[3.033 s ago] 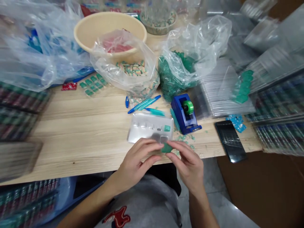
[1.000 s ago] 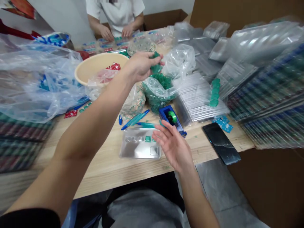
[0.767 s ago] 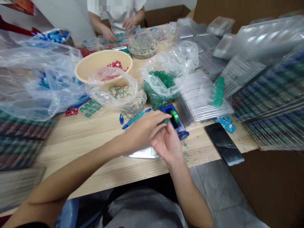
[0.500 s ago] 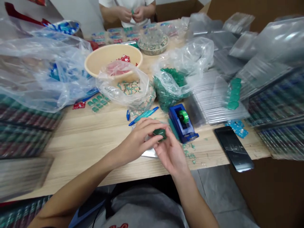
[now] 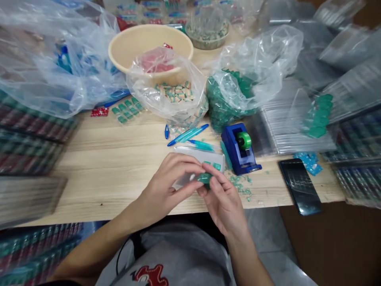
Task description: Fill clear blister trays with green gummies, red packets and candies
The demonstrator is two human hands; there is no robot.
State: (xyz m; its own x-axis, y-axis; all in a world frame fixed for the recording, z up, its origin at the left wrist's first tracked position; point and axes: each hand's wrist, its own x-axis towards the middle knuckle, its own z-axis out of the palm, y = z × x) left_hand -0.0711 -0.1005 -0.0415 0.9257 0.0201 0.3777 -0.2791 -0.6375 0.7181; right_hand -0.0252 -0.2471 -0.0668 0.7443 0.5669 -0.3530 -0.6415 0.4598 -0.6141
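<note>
My left hand (image 5: 166, 182) and my right hand (image 5: 224, 198) meet near the front of the table, both pinching a small glossy green piece (image 5: 204, 178) between their fingertips. Its exact kind is not clear. Partly hidden behind my fingers, a flat clear plastic case (image 5: 195, 151) lies on the table with small green squares in it. Just beyond it are slim pointed blue-and-teal sticks (image 5: 188, 135). A blue tape dispenser (image 5: 238, 149) with a green roll stands right of the case, beside scattered green scraps (image 5: 241, 184).
Behind are a bag of green pieces (image 5: 220, 105), a bag of patterned pieces (image 5: 175, 93) and a cream basin (image 5: 119, 53). Stacked clear cases (image 5: 285, 123) and a phone (image 5: 300, 186) lie right. Packed cases (image 5: 32, 147) and a large plastic bag (image 5: 86, 87) stand left.
The view has tilted down, so the person across the table is out of sight. My fingers have shifted around the green piece, which shows more now. More of the clear case is uncovered.
</note>
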